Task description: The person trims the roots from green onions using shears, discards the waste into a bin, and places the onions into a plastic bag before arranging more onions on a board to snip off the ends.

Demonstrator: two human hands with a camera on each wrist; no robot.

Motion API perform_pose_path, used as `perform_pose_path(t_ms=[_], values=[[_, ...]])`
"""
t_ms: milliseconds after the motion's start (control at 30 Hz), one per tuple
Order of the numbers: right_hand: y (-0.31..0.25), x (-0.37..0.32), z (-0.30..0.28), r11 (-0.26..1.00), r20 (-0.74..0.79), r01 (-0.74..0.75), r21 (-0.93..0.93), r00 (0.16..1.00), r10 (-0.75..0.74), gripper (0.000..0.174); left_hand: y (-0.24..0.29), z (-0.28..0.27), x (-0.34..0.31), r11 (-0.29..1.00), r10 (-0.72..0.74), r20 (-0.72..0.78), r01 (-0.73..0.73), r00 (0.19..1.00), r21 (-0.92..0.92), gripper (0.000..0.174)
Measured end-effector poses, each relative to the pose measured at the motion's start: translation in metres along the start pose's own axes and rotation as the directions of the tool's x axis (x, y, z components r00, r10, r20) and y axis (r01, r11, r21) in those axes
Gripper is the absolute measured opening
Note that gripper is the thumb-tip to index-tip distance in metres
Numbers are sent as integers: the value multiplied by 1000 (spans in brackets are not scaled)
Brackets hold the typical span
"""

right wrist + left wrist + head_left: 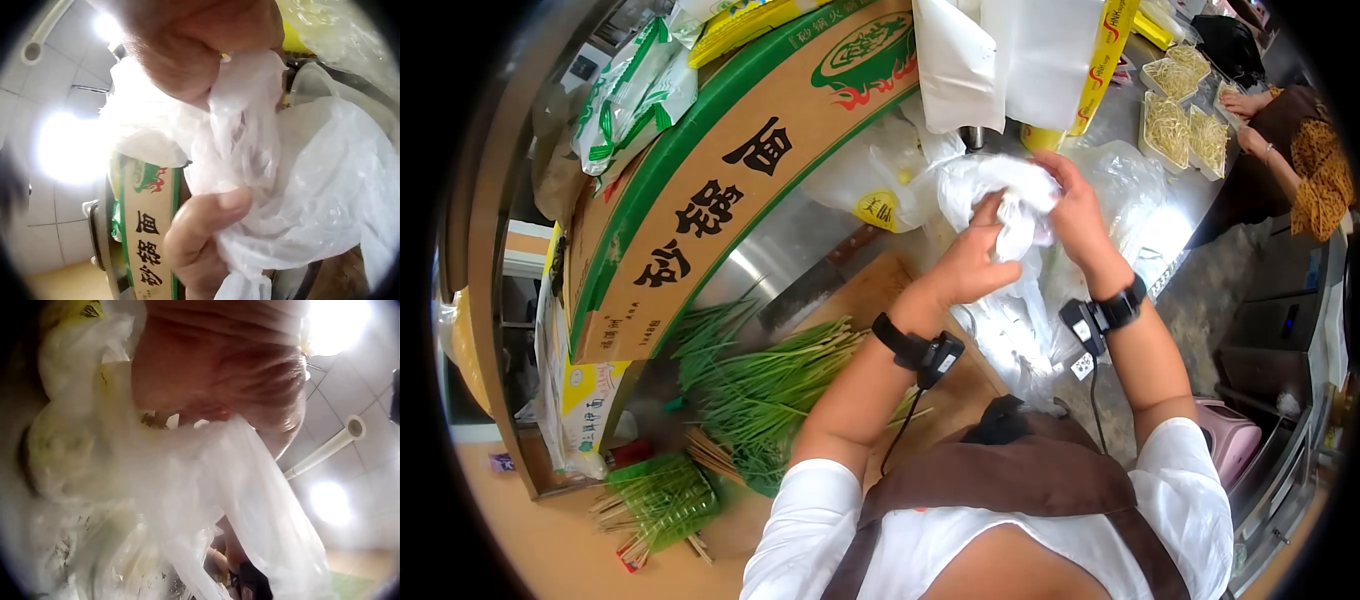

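Both hands hold a thin white plastic bag [1015, 210], bunched up above the metal counter. My left hand [980, 255] has its fingers curled into the plastic, thumb pointing across; in the right wrist view that thumb lies against the bag [250, 150]. My right hand [1090, 215] pinches the top of the bunched plastic from the other side. In the left wrist view the white film [206, 487] hangs down from below the left hand [219, 369]. What the bag contains cannot be told.
Green onions [790, 390] lie on a wooden board at the left. A long carton [700, 210] stands behind them. Clear plastic bags [1110, 180] lie right of the hands. Trays of bean sprouts [1168, 125] and another person's hands [1250, 120] are at the back right.
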State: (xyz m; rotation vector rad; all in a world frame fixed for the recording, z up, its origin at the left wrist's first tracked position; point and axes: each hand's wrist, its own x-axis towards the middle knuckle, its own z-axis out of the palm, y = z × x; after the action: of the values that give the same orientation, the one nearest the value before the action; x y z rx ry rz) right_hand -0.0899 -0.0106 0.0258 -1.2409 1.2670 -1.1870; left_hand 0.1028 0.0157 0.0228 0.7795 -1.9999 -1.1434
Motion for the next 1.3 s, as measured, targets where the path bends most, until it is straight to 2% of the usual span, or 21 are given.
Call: perform_pose_path(t_ms=[67,167,200,233,300,367,400,500,533,600,700,767,800,867,933,967,1067,1167,1200,1267,1300], values=[[16,15,-3,984,-15,-125,127,992,127,66,-15,-9,-2,990,-143,-23,143,990,-2,37],[6,15,-6,996,-173,-81,26,981,84,59,-8,-15,2,923,-362,-178,378,915,68,44],[-16,4,-1,997,-190,11,-76,981,-25,55,-9,-14,2,899,-340,-222,385,914,207,44],[-35,-5,1,913,-235,198,-357,927,-293,55,-10,-13,0,855,-316,-261,393,912,338,44],[-62,-20,2,432,-76,395,-811,660,-747,56,2,-9,3,821,-352,-238,421,905,386,39],[-74,-34,23,645,157,565,-515,802,-577,49,10,-1,6,826,-368,-213,423,905,373,39],[-75,-40,30,746,288,573,-339,819,-497,46,9,-2,7,811,-377,-118,389,919,438,43],[-25,-15,40,659,339,414,-628,908,-247,39,12,-1,2,824,-245,-266,345,932,450,62],[-16,-11,39,589,342,387,-709,920,-192,36,27,-10,5,733,-414,-245,481,877,482,72],[-4,-6,40,429,336,337,-838,938,-82,32,25,-24,0,743,-367,-352,499,861,446,70],[-3,0,57,318,483,486,-814,871,-94,25,22,-39,-4,712,-282,-454,501,845,492,68],[3,11,61,294,665,636,-714,747,-2,25,11,-48,-2,678,-174,-531,492,829,546,68],[8,17,64,286,741,701,-653,670,47,25,15,-54,2,628,-370,-483,597,794,499,67],[19,32,68,418,775,653,-632,540,328,27,28,-66,11,464,-712,-339,774,616,431,65],[32,50,71,554,771,541,-632,373,516,29,9,-65,6,429,-668,-277,662,691,615,58],[39,51,67,559,778,541,-628,428,460,29,0,-64,3,403,-651,-239,595,721,695,55],[8,27,62,530,732,527,-665,602,320,28,-3,-58,-4,436,-439,-389,570,810,696,44],[0,7,54,366,521,507,-780,851,-68,30,-1,-53,-3,469,-473,-411,617,779,632,50],[-5,1,49,314,475,503,-805,864,-166,30,-6,-50,-7,475,-370,-382,526,847,706,52],[-5,2,37,374,383,484,-791,869,-315,29,-19,-48,-15,447,-148,-288,324,946,834,57],[-5,4,30,404,328,477,-780,863,-385,28,-21,-49,-16,457,-150,-252,293,956,840,64]])
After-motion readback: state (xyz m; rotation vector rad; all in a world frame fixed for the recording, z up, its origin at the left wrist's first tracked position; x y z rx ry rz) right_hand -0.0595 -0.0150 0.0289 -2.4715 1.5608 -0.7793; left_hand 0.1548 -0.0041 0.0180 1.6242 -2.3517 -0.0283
